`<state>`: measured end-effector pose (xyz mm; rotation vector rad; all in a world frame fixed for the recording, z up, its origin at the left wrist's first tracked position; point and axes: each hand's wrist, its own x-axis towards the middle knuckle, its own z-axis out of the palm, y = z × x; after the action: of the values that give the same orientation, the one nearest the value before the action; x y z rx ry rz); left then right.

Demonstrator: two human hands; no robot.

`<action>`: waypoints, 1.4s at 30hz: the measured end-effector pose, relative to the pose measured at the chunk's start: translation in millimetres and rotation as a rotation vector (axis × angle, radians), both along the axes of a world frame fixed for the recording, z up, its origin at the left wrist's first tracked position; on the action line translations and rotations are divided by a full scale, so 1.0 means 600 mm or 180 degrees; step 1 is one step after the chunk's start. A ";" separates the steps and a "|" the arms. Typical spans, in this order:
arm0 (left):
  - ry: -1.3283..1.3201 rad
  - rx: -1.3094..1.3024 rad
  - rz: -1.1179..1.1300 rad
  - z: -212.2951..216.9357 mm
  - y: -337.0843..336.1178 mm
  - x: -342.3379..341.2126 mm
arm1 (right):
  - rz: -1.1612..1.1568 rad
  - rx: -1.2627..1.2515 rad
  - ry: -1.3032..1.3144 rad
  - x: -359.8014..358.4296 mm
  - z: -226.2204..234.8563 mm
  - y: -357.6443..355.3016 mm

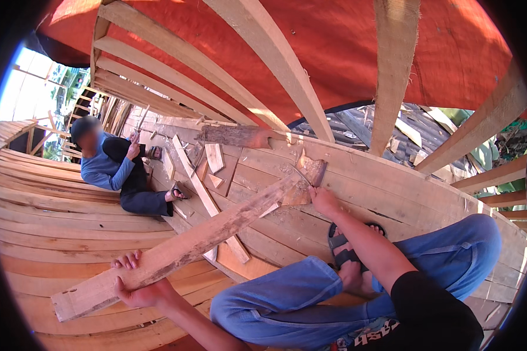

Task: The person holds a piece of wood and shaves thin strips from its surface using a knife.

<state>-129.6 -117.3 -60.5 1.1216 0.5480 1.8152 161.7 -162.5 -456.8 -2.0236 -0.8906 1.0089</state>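
A long wooden plank [181,245] with rough dark bark patches slants across the view. My left hand [140,286] is wrapped round its near left part, thumb on one side and fingers over the other edge. At the plank's far end is my right hand [324,202], closed on something thin and dark, perhaps a blade, whose kind I cannot make out. A brown wood block [311,168] lies just beyond that hand, with wood chips around it. The plank's far end rests near this block; whether they touch is unclear.
Loose wood strips [208,199] and offcuts [215,158] lie on the plank floor [263,164]. At left a co-worker [108,158] sits holding a long thin tool [141,120]. Upright curved timbers [275,52] stand before a red tarp [345,52]. My sandalled foot [348,251] is near my right forearm.
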 end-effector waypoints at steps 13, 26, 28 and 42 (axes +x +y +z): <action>0.0003 0.0056 -0.0146 0.000 -0.001 -0.012 | 0.0277 0.0044 0.0086 -0.007 0.045 0.004; 0.0044 0.0078 -0.0130 -0.002 -0.005 -0.006 | 0.0120 0.0019 -0.0433 0.004 -0.011 0.004; 0.0058 0.0087 -0.0093 -0.002 -0.005 -0.005 | 0.0083 -0.0088 -0.0145 -0.021 0.001 0.018; 0.0073 0.0139 -0.0046 0.003 -0.011 -0.008 | 0.0410 0.0142 -0.0046 -0.017 0.038 0.015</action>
<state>-134.6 -123.7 -58.7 1.1744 0.5146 1.8118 151.3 -153.3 -434.1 -1.9589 -1.0534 1.0356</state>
